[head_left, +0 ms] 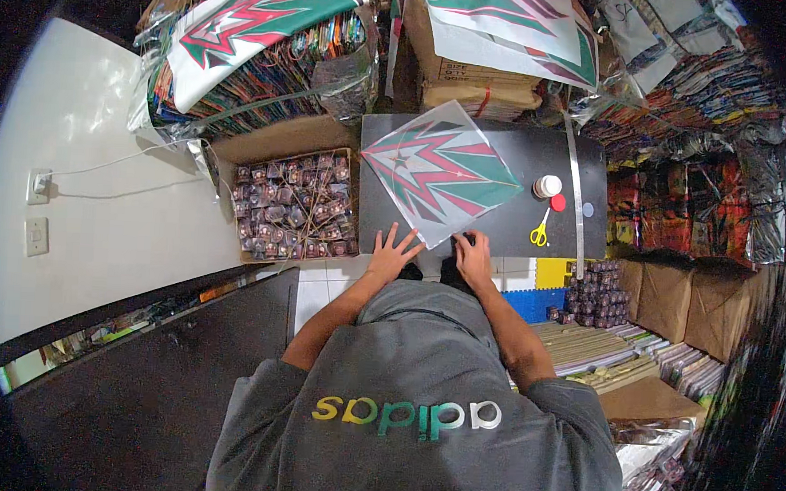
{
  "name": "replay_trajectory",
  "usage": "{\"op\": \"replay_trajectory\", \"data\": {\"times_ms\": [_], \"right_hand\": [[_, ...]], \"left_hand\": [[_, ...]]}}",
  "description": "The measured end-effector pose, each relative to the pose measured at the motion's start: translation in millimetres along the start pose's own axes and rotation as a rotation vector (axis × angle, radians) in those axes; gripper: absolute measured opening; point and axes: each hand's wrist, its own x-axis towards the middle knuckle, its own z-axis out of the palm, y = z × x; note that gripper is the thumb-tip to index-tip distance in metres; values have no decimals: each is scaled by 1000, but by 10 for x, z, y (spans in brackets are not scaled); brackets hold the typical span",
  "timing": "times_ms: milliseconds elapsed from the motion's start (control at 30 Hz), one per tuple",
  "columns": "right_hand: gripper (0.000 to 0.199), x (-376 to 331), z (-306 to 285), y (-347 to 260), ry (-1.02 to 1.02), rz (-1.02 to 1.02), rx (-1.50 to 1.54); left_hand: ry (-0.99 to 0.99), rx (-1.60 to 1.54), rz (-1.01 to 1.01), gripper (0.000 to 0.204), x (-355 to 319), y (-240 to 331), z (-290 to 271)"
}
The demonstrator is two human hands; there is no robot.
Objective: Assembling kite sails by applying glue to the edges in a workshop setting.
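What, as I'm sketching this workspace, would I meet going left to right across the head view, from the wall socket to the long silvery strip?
Wall socket, cardboard box of small packages, diamond-shaped patterned sheet, yellow scissors, long silvery strip.

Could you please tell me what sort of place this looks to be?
Probably a small kite workshop or storeroom: a diamond-shaped, kite-like sheet lies on a dark table near yellow scissors, and packed bundles are piled at the right.

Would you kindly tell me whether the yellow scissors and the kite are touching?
Apart: the head view plainly shows bare dark tabletop between the yellow scissors and the kite.
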Motion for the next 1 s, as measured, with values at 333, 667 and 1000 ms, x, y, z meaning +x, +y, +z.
{"op": "replay_trajectory", "data": {"times_ms": [333,667,1000], "right_hand": [[30,-17,9,-116,-154,-178,-94],[29,-15,-14,-133,-140,-141,-59],[27,-11,0,-97,-92,-175,-55]], "left_hand": [[-49,-46,-26,74,0,21,-47],[0,-25,-13,77,-14,0,31],[-62,-58,-23,74,0,19,-64]]}}
